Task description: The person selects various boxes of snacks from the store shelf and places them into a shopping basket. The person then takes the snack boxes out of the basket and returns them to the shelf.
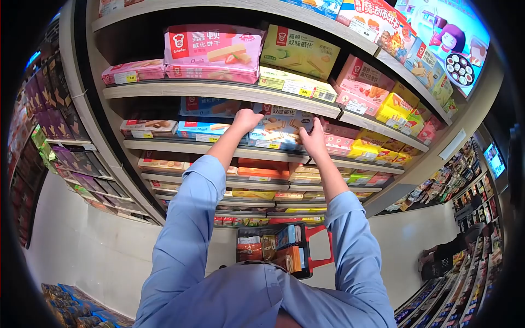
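Flanking 1 shelved blue wafer box: left fingers, right fingers.

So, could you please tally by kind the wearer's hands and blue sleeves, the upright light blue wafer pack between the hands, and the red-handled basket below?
Hands: 2, the left hand and the right hand
Blue sleeves: 2, the left sleeve and the right sleeve
Upright light blue wafer pack: 1
Red-handled basket: 1
Total: 6
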Demonstrator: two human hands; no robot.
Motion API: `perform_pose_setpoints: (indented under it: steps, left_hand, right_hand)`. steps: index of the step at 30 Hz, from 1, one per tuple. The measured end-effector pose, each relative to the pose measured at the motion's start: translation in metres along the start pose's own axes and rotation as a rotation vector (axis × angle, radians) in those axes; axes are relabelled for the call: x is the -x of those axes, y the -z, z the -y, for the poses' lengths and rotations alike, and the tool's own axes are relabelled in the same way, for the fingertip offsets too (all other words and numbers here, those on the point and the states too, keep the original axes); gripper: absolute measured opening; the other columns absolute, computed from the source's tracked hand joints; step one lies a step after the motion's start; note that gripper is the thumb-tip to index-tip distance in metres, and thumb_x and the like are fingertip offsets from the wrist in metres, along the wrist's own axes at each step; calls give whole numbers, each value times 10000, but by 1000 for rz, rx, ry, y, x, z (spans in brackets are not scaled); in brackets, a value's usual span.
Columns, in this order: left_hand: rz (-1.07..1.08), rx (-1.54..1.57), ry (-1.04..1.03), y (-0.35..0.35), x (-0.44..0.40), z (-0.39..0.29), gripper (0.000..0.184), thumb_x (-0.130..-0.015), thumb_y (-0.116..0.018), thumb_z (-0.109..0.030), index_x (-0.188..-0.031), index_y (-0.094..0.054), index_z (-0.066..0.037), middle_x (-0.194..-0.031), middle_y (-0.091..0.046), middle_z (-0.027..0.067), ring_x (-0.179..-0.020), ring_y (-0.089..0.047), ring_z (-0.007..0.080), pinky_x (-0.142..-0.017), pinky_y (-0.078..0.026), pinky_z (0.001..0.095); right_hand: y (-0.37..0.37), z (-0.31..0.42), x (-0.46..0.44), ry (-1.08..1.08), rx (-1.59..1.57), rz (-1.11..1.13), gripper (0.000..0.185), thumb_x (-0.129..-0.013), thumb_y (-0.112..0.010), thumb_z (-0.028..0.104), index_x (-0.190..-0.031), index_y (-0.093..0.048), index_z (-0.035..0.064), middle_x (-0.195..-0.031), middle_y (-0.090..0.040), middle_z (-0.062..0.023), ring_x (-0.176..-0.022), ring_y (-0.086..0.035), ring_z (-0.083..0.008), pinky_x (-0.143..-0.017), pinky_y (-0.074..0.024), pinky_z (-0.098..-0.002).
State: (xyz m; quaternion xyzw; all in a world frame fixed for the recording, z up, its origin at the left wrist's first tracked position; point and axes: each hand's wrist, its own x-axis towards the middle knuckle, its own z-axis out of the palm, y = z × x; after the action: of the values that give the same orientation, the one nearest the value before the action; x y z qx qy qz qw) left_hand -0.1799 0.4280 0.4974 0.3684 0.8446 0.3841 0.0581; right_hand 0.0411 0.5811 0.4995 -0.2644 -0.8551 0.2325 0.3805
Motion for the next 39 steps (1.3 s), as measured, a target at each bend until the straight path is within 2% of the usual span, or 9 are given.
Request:
perform_pose_setpoints:
  steps: [4,13,19,26,32,33,34,38,39]
  left_hand:
    - [35,-81,-18,-7,-13,9,556,-825,-630,-487,-978,-724,40,-1025,-677,285,-1032,-642,418,-929,-488,422]
    - [-148,176,-54,-16,11,2,644,-771,-724,-444,-884,-660,186,-934,-640,390,-943,-666,461,-877,-518,461]
    - [-101,168,-27,-25,1,-3,592,-776,-684,-442,-869,-688,143,-929,-648,366,-961,-656,453,-909,-509,456]
    - [-109,283,-95,-32,12,-11,582,-789,-715,-418,-794,-649,160,-910,-641,379,-930,-649,466,-847,-503,477]
    - [-378,501,-295,-50,15,13,416,-842,-779,-288,-915,-550,51,-878,-640,160,-804,-632,211,-696,-505,366]
    - [-233,644,-273,-41,25,19,308,-887,-731,-156,-1008,-504,13,-931,-632,116,-872,-614,132,-728,-508,304]
    - [-218,897,-400,-26,50,14,267,-920,-672,-83,-1097,-495,10,-1001,-640,118,-917,-625,130,-786,-517,284]
    - [-130,1375,-149,11,144,36,252,-980,-596,-120,-1180,-509,7,-1096,-657,113,-970,-651,141,-837,-538,293]
    - [-87,1446,-68,13,167,45,258,-990,-580,-134,-1195,-510,5,-1104,-660,113,-976,-655,145,-840,-540,299]
  right_hand:
    - [-11,-5,4,15,34,-2,723,-857,-666,263,-1413,-364,-88,-1364,-482,-327,-1287,-484,-414,-1085,-380,-412]
    - [-15,-1,12,-18,48,69,715,-861,-659,241,-1425,-354,-74,-1370,-482,-316,-1294,-469,-425,-1092,-377,-433]
    - [-14,6,4,-20,52,-2,624,-848,-664,200,-1338,-396,-79,-1301,-484,-322,-1252,-452,-454,-1065,-388,-459]
    - [-13,14,0,-81,88,12,717,-851,-672,261,-1398,-354,-77,-1339,-476,-315,-1227,-485,-455,-1054,-402,-455]
    - [-32,-15,7,43,66,-149,763,-858,-690,276,-1440,-333,-63,-1366,-474,-292,-1198,-537,-414,-1033,-433,-440]
    - [-31,-17,11,32,18,-157,771,-862,-695,283,-1447,-329,-61,-1377,-470,-288,-1202,-542,-400,-1032,-436,-433]
    - [-30,-19,17,17,-31,-162,779,-867,-699,290,-1454,-324,-60,-1389,-465,-285,-1207,-547,-386,-1031,-439,-426]
    - [-10,2,75,-136,-488,37,782,-882,-734,312,-1447,-348,-65,-1335,-524,-238,-1180,-566,-262,-1023,-437,-365]
    - [2,19,98,-315,-696,198,674,-913,-710,282,-1412,-410,-58,-1291,-576,-159,-1140,-577,-195,-994,-446,-324]
